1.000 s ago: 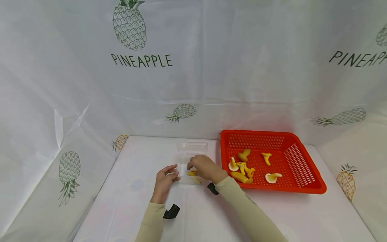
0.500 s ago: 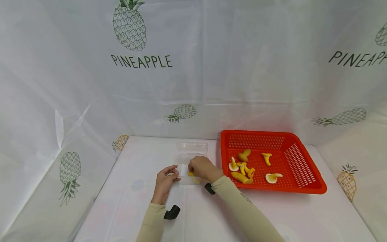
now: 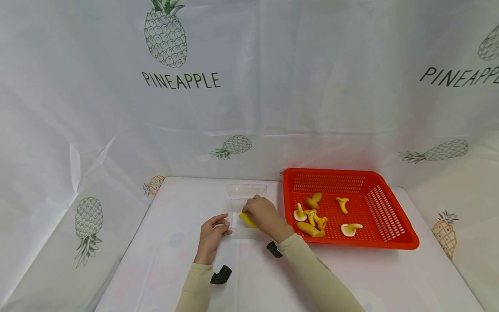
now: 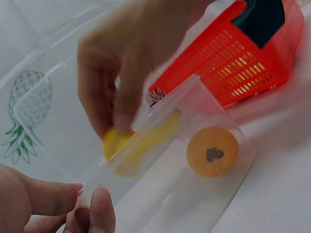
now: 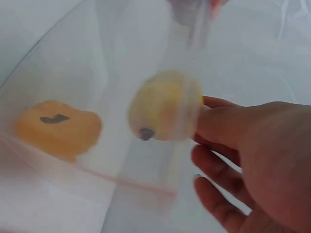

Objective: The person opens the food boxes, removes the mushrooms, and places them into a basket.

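Note:
A clear plastic box (image 3: 242,234) lies on the table with its hinged lid (image 3: 247,190) folded back. At its left end, my left hand (image 3: 212,236) pinches the rim between thumb and fingers, plain in the left wrist view. Over the box, my right hand (image 3: 267,216) pinches a yellow mushroom (image 3: 247,219) that stands tilted at the front wall. Its lower part shows through the plastic in the right wrist view. Inside the box, an orange-yellow mushroom (image 4: 212,152) with a dark mark lies at the right end; the right hand hides it in the head view.
Right of the box stands a red perforated basket (image 3: 351,242), its left side close to my right wrist. Several yellow and brownish mushrooms (image 3: 310,229) lie in it, mostly at its left. White sheeting with printed pineapples (image 3: 231,144) rises behind the table.
The yellow mushroom has come up from behind the front wall and shows more above it. My right hand rose slightly, then shifted with it. My left hand keeps its place at the rim.

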Motion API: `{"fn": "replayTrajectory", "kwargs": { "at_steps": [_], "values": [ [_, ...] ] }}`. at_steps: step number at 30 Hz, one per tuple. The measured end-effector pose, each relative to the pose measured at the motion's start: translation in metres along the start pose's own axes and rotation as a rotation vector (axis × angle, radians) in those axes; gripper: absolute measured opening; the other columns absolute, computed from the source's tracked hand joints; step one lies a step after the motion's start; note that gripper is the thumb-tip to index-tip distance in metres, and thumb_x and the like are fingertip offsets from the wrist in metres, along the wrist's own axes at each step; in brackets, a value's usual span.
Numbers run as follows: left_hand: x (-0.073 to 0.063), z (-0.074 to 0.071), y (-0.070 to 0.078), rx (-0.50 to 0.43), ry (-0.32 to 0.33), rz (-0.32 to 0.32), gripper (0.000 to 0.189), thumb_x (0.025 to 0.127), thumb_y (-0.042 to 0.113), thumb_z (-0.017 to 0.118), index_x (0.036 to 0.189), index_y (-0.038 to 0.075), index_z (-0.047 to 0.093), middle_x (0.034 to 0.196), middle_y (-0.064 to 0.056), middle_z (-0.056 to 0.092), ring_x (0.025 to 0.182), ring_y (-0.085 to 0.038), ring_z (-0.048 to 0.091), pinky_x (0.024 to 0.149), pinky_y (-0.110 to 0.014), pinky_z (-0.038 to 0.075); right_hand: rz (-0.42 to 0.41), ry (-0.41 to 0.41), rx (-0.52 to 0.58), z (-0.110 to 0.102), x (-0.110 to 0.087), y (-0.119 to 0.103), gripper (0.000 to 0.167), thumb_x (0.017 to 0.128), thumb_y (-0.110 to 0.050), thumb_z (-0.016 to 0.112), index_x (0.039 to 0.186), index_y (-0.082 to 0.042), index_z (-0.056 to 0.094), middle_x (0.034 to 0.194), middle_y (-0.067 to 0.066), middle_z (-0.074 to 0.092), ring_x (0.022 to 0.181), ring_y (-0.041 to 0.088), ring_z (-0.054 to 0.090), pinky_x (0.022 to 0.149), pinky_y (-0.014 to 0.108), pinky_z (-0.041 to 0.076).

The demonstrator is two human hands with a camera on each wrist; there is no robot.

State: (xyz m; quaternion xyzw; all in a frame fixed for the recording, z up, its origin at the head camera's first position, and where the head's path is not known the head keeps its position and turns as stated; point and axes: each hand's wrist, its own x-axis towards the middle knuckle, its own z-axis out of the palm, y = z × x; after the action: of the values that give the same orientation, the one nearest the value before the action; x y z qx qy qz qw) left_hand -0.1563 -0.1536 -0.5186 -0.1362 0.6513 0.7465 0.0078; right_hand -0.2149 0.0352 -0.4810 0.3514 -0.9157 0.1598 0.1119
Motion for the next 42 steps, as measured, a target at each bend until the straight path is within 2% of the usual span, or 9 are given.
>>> {"fn": "replayTrajectory", "kwargs": {
  "at_steps": [7, 13, 17, 25, 34, 42],
  "values": [
    [0.0, 0.001, -0.001, 0.015, 0.007, -0.006, 0.037, 0.1, -0.01, 0.063, 0.136, -0.018, 0.058, 0.102, -0.01, 0.058, 0.088, -0.02, 0.063, 0.07, -0.021, 0.062, -0.009, 0.158, 0.075, -0.023, -0.019, -0.001, 0.014, 0.09, -0.009, 0.084, 0.103, -0.014, 0.083, 0.102, -0.002, 0.078, 0.098, 0.02, 0.065, 0.088, 0.034, 0.059],
    [-0.001, 0.001, -0.001, 0.013, 0.005, -0.009, 0.037, 0.099, -0.011, 0.062, 0.136, -0.018, 0.058, 0.101, -0.01, 0.058, 0.087, -0.018, 0.062, 0.071, -0.023, 0.062, -0.027, 0.32, 0.084, -0.044, -0.039, 0.006, 0.015, 0.086, -0.006, 0.087, 0.099, -0.012, 0.083, 0.099, -0.001, 0.078, 0.094, 0.02, 0.066, 0.08, 0.031, 0.06],
    [-0.001, 0.0, 0.0, 0.013, -0.006, -0.009, 0.038, 0.1, -0.009, 0.063, 0.137, -0.017, 0.058, 0.101, -0.01, 0.058, 0.087, -0.019, 0.061, 0.073, -0.024, 0.062, -0.01, 0.389, 0.083, -0.059, -0.054, 0.015, 0.019, 0.082, -0.003, 0.089, 0.099, -0.009, 0.083, 0.098, 0.001, 0.077, 0.092, 0.021, 0.065, 0.078, 0.033, 0.059],
    [0.002, -0.003, -0.001, 0.008, -0.023, 0.003, 0.04, 0.1, -0.007, 0.063, 0.139, -0.016, 0.057, 0.104, -0.01, 0.057, 0.085, -0.015, 0.061, 0.074, -0.025, 0.063, 0.092, 0.42, 0.014, -0.082, -0.085, 0.04, 0.026, 0.079, 0.002, 0.091, 0.103, -0.005, 0.083, 0.101, 0.006, 0.078, 0.095, 0.025, 0.065, 0.078, 0.039, 0.062],
    [0.004, -0.003, -0.002, 0.003, -0.02, -0.001, 0.038, 0.101, -0.009, 0.061, 0.138, -0.017, 0.057, 0.103, -0.009, 0.056, 0.084, -0.014, 0.061, 0.074, -0.024, 0.063, 0.094, 0.469, -0.019, -0.086, -0.115, 0.067, 0.028, 0.075, 0.008, 0.09, 0.1, -0.002, 0.083, 0.097, 0.009, 0.078, 0.093, 0.028, 0.066, 0.08, 0.044, 0.062],
    [0.004, -0.002, -0.004, 0.006, -0.012, -0.013, 0.039, 0.101, -0.009, 0.062, 0.138, -0.016, 0.057, 0.104, -0.01, 0.056, 0.086, -0.017, 0.063, 0.075, -0.024, 0.063, 0.16, 0.44, -0.052, -0.089, -0.139, 0.081, 0.029, 0.074, 0.008, 0.09, 0.1, -0.003, 0.083, 0.099, 0.009, 0.078, 0.093, 0.028, 0.065, 0.077, 0.044, 0.062]
  ]
}}
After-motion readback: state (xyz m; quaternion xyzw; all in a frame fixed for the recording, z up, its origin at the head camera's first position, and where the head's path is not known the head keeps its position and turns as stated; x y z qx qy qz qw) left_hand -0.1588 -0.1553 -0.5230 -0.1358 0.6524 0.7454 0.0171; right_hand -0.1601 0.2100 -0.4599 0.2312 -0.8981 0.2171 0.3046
